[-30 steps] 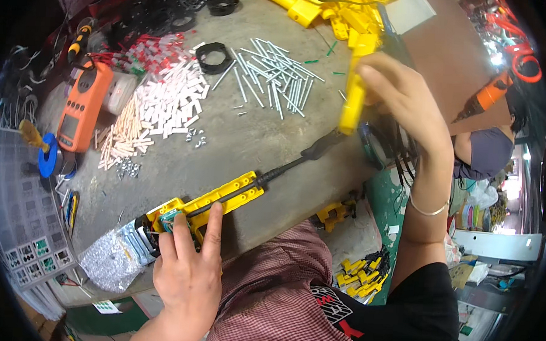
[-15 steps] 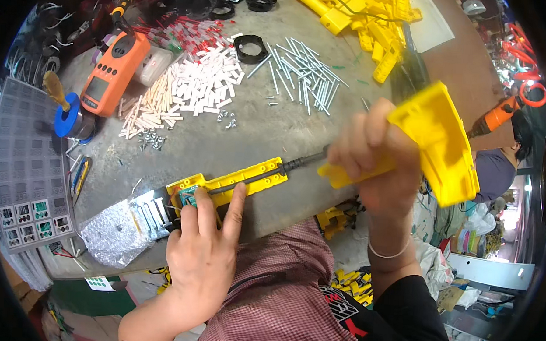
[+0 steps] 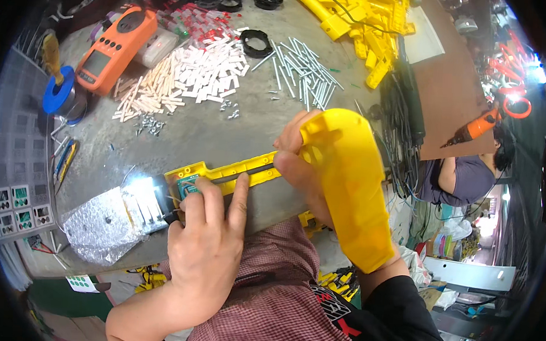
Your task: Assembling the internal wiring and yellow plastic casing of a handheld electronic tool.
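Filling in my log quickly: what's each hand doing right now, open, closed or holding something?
Left hand: open, fingers resting on the yellow shell.
Right hand: closed, holding the yellow cover.

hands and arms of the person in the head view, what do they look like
The left hand and forearm are bare, with no glove, ring or bracelet showing. The right hand, partly hidden, looks ungloved too, with a loose black sleeve beyond it.
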`<state>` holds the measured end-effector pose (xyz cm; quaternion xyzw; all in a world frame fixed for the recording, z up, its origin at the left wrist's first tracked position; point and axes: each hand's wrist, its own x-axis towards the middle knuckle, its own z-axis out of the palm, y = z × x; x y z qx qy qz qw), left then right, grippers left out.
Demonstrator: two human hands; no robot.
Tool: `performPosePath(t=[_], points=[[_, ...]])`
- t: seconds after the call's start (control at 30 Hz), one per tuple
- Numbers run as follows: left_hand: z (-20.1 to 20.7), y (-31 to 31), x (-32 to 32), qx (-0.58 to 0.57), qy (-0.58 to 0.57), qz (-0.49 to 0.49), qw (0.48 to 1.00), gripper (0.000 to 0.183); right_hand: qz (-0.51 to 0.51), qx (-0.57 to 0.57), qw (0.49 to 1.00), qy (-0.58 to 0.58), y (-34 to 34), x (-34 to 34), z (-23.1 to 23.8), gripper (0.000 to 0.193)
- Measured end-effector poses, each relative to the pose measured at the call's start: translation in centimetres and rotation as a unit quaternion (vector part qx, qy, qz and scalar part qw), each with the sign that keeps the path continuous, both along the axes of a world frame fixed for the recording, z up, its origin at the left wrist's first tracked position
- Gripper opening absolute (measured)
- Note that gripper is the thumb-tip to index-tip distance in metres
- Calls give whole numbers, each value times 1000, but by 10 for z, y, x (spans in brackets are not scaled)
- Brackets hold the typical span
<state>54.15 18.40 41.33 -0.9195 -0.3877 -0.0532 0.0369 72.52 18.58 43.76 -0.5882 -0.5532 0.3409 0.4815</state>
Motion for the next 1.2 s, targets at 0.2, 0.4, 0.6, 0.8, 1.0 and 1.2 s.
performPosePath(t=[0.2,0.4,0.6,0.8,1.0,1.2], points=[[4,-4,-12,-69,-22,-10,997,41,78,1,986,-147,9,-18,-10,38],[9,-14,-79,-133,-323,10,937,43,197,11,953,-231,21,-12,-21,40],[-16,-18,-79,-247,-406,42,879,54,261,-12,938,-227,25,-18,-5,33],[-25,-15,-81,-210,-415,5,885,53,211,-5,945,-249,11,-23,-7,38],[-33,-18,-81,-197,-422,4,885,48,358,87,891,-265,-9,-59,-12,16],[-33,-15,-79,-197,-466,13,863,38,371,66,880,-290,-11,-49,-10,11]])
